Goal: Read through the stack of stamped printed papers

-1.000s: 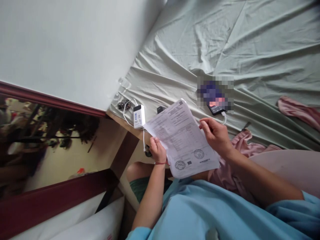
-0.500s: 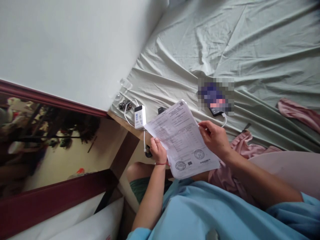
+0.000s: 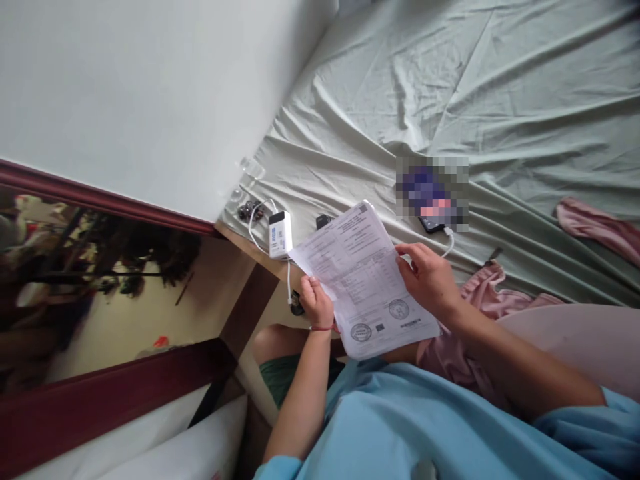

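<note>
Fingers (image 3: 316, 288) of our left hand (image 3: 316, 303) are pinching the near-left edge of the printed sheet (image 3: 363, 277), closed narrow on the paper, while the fingers (image 3: 407, 257) of our right hand (image 3: 431, 280) are curling over its right edge, thumb on the printed face. We are holding the sheet tilted above our lap, between the two hands, with two round stamps showing near its lower end. Just beyond its far-left corner a white power bank (image 3: 279, 234) is lying on the wooden bed edge, with a white cable (image 3: 255, 227) looping from it. To the far right of the sheet a phone (image 3: 433, 193) is resting on the pale green bedsheet (image 3: 450, 87), plugged into another white cable. A pink cloth (image 3: 493, 290) is lying beside our right wrist.
</note>
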`<state>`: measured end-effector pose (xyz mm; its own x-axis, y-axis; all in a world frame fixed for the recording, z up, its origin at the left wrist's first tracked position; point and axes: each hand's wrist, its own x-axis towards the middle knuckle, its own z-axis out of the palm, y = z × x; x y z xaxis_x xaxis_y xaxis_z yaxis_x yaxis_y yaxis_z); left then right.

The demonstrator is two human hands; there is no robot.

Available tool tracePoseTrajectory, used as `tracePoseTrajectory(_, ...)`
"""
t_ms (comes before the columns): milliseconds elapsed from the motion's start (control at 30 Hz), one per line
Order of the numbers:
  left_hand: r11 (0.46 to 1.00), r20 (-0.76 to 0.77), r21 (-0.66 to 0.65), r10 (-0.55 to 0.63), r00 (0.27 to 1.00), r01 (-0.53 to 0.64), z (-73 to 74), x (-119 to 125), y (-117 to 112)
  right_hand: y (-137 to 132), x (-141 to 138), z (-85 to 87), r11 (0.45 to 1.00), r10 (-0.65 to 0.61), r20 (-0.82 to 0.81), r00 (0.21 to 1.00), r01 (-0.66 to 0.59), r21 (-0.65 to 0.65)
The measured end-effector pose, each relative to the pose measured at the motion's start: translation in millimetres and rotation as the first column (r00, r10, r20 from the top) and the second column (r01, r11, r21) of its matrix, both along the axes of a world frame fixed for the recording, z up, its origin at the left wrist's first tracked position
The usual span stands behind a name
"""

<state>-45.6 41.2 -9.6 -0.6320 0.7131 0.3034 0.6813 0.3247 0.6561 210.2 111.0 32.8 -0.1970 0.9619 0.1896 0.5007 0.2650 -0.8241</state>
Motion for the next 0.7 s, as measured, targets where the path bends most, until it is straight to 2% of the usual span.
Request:
tracePoseTrajectory(133, 1.0, -0.015, -0.021, -0.015, 1.0, 0.015, 4.0, 1, 0, -1, -1, -1.1, 0.999, -0.032, 0.04, 0.999, 0.031, 0.045)
tracePoseTrajectory(267, 1.0, -0.024, -0.024, -0.014, 1.0, 0.014, 6.3, 2, 0, -4, -2, -0.8, 0.98, -0.064, 0.06, 0.996, 0.051, 0.194)
tracePoseTrajectory(433, 0.999, 0.008, -0.015, -0.047, 0.999, 0.047, 4.7, 1, 0, -5, -1, 2.2, 0.955, 0.01, 0.058, 0.998, -0.027, 0.296)
tracePoseTrajectory(567, 1.0, -0.016, -0.017, -0.011, 1.0, 0.011, 0.6, 0, 0, -3, -2, -0.5, 0.95, 0.107, 0.179, 0.978, -0.154, 0.272)
tracePoseTrajectory(700, 1.0, -0.042, -0.014, 0.01, 0.999, -0.011, -1.7, 0, 1, -2, -3, -8.1, 0.973, 0.088, 0.311, 0.946, -0.149, 0.177)
